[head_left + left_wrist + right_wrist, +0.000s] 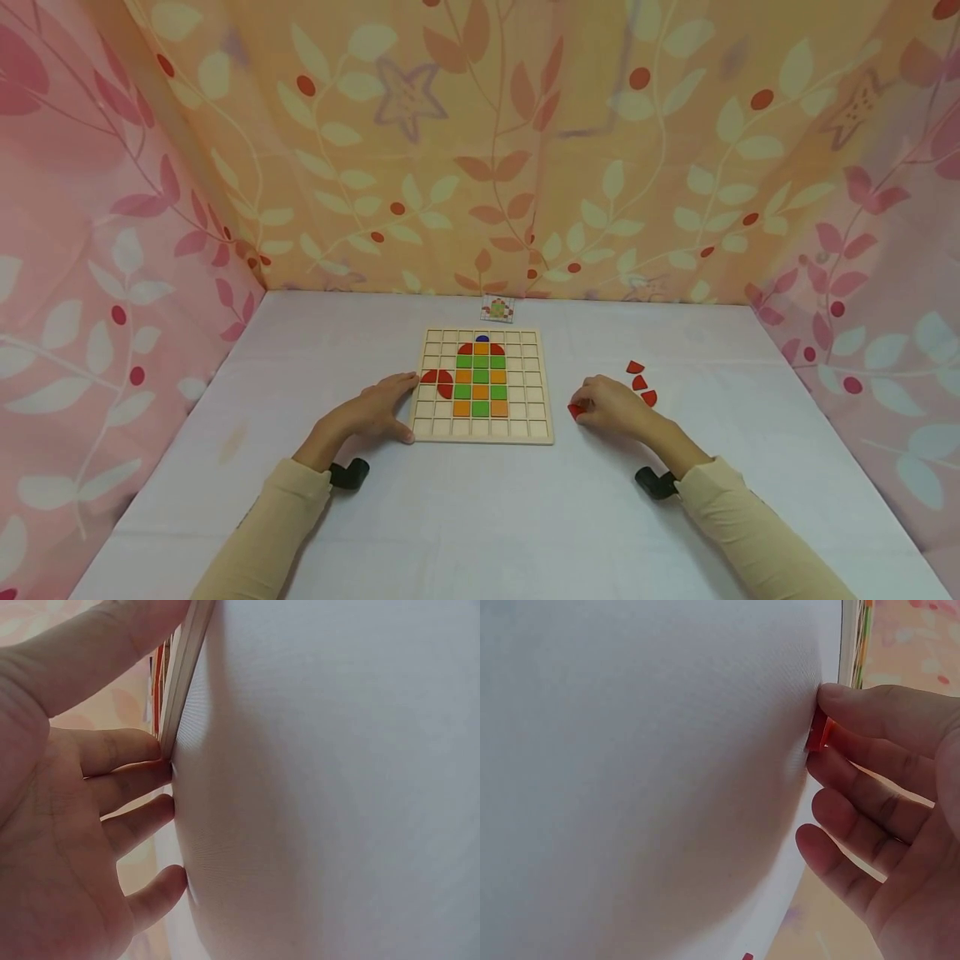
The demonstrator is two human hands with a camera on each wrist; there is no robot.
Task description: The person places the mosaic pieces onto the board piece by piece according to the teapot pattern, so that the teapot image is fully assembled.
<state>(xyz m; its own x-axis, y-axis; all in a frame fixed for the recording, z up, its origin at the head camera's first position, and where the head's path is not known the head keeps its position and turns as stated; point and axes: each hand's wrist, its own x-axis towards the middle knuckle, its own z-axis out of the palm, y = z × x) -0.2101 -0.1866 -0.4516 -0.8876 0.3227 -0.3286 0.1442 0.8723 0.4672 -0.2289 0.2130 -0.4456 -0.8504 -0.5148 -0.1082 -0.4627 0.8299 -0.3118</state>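
Observation:
A square wooden grid board (528, 408) lies flat on the white table, with green, orange, red and blue tiles set in its cells. Against its left edge rests my left hand (375, 408), fingers and thumb spread; in the left wrist view the fingertips (161, 746) touch the board's side and the cloth. To the right of the board, my right hand (611, 406) pinches a red quarter-round tile (819, 729) between thumb and fingers, at the tabletop. Three red quarter-round tiles (635, 367) lie just beyond that hand.
A small picture card (497, 308) showing a coloured tile pattern lies behind the board. White cloth covers the table (480, 517). Patterned curtains (480, 150) enclose the back and both sides. A dark wrist camera (656, 483) sits at each cuff.

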